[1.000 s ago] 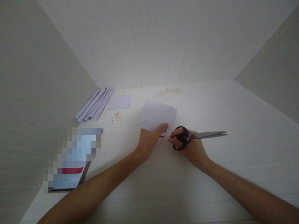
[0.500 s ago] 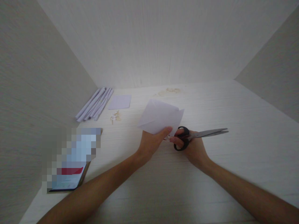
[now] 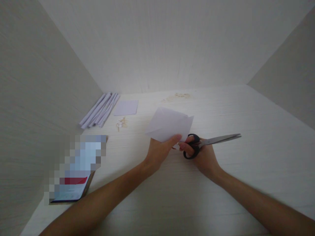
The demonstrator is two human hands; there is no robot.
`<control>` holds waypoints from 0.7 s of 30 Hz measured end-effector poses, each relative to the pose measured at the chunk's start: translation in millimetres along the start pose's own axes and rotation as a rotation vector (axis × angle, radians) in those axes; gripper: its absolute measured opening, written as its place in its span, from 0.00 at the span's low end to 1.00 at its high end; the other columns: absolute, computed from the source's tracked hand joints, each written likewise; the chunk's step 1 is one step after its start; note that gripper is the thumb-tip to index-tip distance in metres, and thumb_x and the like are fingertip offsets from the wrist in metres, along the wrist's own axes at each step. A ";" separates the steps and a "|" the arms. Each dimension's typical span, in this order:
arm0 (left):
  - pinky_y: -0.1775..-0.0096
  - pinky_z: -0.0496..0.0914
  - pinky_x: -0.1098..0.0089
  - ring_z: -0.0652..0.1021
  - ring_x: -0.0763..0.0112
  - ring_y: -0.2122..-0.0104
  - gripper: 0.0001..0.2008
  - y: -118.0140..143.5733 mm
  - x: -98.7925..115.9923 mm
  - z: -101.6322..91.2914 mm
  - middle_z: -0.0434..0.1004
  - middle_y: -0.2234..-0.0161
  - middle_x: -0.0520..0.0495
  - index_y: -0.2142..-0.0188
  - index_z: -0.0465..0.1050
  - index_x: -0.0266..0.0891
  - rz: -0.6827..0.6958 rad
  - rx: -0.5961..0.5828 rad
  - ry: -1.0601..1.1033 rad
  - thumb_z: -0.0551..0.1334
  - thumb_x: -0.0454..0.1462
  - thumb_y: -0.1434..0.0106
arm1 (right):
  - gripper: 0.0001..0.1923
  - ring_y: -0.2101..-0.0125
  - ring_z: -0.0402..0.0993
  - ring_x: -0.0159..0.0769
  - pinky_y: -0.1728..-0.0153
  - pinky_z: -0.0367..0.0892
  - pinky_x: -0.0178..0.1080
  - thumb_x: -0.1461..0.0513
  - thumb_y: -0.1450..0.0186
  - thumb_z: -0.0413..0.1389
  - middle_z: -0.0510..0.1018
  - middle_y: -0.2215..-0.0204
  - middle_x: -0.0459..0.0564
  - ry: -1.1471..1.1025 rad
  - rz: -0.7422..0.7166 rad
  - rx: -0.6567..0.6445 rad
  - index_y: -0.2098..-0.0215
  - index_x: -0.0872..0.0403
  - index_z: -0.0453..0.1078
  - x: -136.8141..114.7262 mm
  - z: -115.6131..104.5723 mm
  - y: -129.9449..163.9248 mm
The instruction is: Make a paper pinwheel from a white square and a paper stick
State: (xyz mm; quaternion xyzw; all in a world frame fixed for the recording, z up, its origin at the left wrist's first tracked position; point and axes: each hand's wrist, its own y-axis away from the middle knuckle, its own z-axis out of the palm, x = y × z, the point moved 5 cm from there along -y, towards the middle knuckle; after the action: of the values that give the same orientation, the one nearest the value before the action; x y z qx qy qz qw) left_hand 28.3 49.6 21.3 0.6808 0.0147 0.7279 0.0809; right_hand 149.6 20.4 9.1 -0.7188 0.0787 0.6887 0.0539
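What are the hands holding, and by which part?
The left hand holds the paper by its near edge. The right hand holds the scissors by their black handles; I can't tell if it pinches the paper too.

Our left hand [image 3: 161, 150] and our right hand [image 3: 205, 160] are both bare, and our left forearm [image 3: 108, 196] and right forearm [image 3: 256, 196] are bare too. We see that each forearm is slender and becomes narrower towards the wrist [image 3: 148, 164]. The visible fingers [image 3: 186, 147] look slim.
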 end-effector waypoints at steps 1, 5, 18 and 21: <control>0.74 0.70 0.72 0.75 0.69 0.72 0.11 0.2 -0.4 0.4 0.76 0.71 0.47 0.69 0.72 0.36 -0.002 -0.009 0.002 0.64 0.37 0.54 | 0.10 0.84 0.62 0.26 0.82 0.59 0.31 0.60 0.53 0.60 0.68 0.87 0.41 0.003 -0.008 -0.004 0.83 0.55 0.63 0.5 0.0 0.0; 0.75 0.70 0.73 0.74 0.70 0.72 0.10 0.7 -1.4 1.1 0.75 0.72 0.48 0.69 0.72 0.36 -0.004 -0.025 0.015 0.63 0.37 0.54 | 0.11 0.84 0.63 0.27 0.83 0.58 0.31 0.58 0.51 0.59 0.68 0.86 0.42 0.033 -0.027 -0.020 0.82 0.55 0.63 3.0 -0.5 -0.3; 0.80 0.67 0.77 0.73 0.74 0.77 0.10 -13.3 6.1 -12.0 0.72 0.77 0.50 0.73 0.69 0.35 0.081 0.062 0.080 0.62 0.40 0.52 | 0.09 0.82 0.63 0.27 0.82 0.59 0.31 0.59 0.50 0.58 0.70 0.83 0.45 0.090 0.003 -0.140 0.78 0.57 0.68 6.9 -0.6 -3.7; 0.81 0.65 0.79 0.73 0.76 0.79 0.10 -18.3 13.5 -16.2 0.71 0.80 0.50 0.75 0.68 0.34 0.123 0.038 0.111 0.60 0.41 0.49 | 0.08 0.81 0.64 0.27 0.80 0.61 0.32 0.61 0.53 0.59 0.70 0.82 0.44 0.150 0.097 -0.281 0.77 0.57 0.67 9.7 2.7 -3.4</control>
State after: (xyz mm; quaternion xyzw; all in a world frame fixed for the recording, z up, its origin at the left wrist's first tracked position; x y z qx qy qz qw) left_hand 13.2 71.0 31.1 0.6405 -0.0088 0.7676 0.0222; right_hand 148.0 23.8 -0.8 -0.7640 0.0199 0.6391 -0.0863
